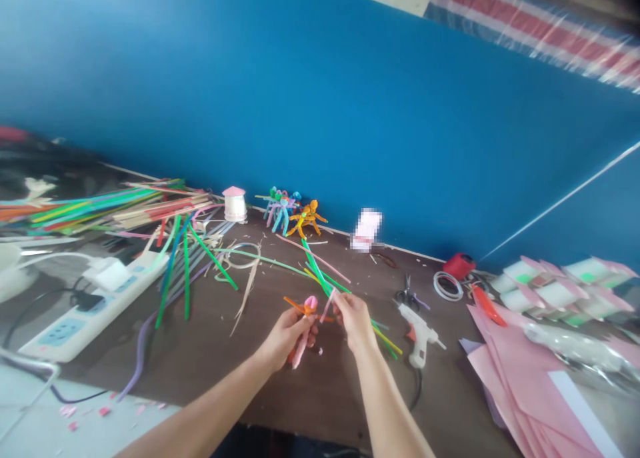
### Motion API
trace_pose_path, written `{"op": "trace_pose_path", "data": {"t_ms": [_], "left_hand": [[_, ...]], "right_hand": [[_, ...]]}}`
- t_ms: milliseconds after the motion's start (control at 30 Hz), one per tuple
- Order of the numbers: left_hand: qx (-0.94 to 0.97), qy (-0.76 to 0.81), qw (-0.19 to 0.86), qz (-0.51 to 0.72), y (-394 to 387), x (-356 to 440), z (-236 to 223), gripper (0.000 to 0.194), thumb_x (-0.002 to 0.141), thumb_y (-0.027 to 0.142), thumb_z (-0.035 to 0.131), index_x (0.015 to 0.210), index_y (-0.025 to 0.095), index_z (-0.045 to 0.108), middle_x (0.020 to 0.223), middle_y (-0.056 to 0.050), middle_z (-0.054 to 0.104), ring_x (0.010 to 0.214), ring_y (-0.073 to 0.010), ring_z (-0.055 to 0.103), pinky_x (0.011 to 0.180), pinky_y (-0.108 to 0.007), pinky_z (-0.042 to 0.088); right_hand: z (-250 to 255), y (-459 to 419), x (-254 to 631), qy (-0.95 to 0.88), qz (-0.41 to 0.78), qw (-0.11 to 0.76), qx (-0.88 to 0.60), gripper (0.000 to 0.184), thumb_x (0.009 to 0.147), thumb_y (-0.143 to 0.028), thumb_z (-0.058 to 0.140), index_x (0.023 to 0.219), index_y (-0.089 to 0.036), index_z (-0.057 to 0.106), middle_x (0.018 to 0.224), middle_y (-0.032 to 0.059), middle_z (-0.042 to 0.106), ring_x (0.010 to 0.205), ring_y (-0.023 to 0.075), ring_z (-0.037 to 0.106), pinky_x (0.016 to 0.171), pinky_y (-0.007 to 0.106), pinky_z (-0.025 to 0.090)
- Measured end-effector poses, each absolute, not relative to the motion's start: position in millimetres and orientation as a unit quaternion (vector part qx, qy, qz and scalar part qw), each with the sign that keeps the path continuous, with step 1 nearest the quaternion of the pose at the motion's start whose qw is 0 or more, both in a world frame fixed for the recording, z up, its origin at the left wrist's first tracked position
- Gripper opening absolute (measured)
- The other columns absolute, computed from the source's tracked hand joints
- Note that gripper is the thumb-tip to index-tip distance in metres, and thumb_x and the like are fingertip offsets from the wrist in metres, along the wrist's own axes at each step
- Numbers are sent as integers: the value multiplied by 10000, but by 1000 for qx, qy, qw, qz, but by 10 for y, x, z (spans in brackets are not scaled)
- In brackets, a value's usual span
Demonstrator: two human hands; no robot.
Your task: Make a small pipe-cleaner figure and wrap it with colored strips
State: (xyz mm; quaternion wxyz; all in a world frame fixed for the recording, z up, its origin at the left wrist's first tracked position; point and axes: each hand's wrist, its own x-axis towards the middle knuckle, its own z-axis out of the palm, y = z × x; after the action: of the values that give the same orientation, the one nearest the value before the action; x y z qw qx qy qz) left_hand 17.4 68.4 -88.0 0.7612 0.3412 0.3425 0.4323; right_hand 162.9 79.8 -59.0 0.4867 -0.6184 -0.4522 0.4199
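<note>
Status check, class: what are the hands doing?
Left hand holding pink and orange pipe cleaner figure. Right hand pinching pink pipe cleaner. Green pipe cleaners just beyond.

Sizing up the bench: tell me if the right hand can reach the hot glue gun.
Probably yes: the right hand is near the hot glue gun, with only thin green pipe cleaners between them.

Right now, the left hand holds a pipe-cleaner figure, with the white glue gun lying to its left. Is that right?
No: in the head view, the white glue gun lies to the right of the left hand, which holds the pipe-cleaner figure.
</note>
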Motion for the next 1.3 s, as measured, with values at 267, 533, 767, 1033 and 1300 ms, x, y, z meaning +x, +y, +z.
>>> {"op": "trace_pose_path", "data": {"t_ms": [267,533,767,1033,1300], "left_hand": [[345,346,756,435,693,174,-896,267,653,348,673,747,136,540,588,0,587,456,-97,531,475,-211,412],[344,351,752,440,680,180,-886,262,650,341,678,734,135,540,585,2,586,439,-86,521,460,-199,400],[357,337,751,442,690,185,-944,247,679,334,660,742,128,540,596,3,579,451,-83,521,460,-193,398],[360,336,753,437,684,182,-905,290,653,362,676,730,120,536,591,-1,581,447,-85,516,456,-199,392],[368,322,757,433,685,169,-886,292,664,359,664,746,114,528,586,10,568,453,-78,513,450,-190,378]], "right_hand": [[-556,839,1725,-479,391,449,-645,322,635,-402,617,430,-169,531,364,-83,389,376,65,319,415,197,219],[-545,782,1606,-462,469,443,-608,309,677,-441,554,593,-146,590,426,-61,457,344,47,281,360,188,179],[-497,739,1571,-469,460,469,-591,261,684,-392,590,605,-143,594,527,-16,562,402,55,351,380,181,238],[-472,720,1518,-496,456,480,-562,208,676,-358,623,641,-153,615,563,-14,599,518,117,532,511,217,418],[-449,698,1503,-525,467,472,-532,190,695,-337,617,682,-148,635,631,20,648,624,170,612,627,274,489]]}}
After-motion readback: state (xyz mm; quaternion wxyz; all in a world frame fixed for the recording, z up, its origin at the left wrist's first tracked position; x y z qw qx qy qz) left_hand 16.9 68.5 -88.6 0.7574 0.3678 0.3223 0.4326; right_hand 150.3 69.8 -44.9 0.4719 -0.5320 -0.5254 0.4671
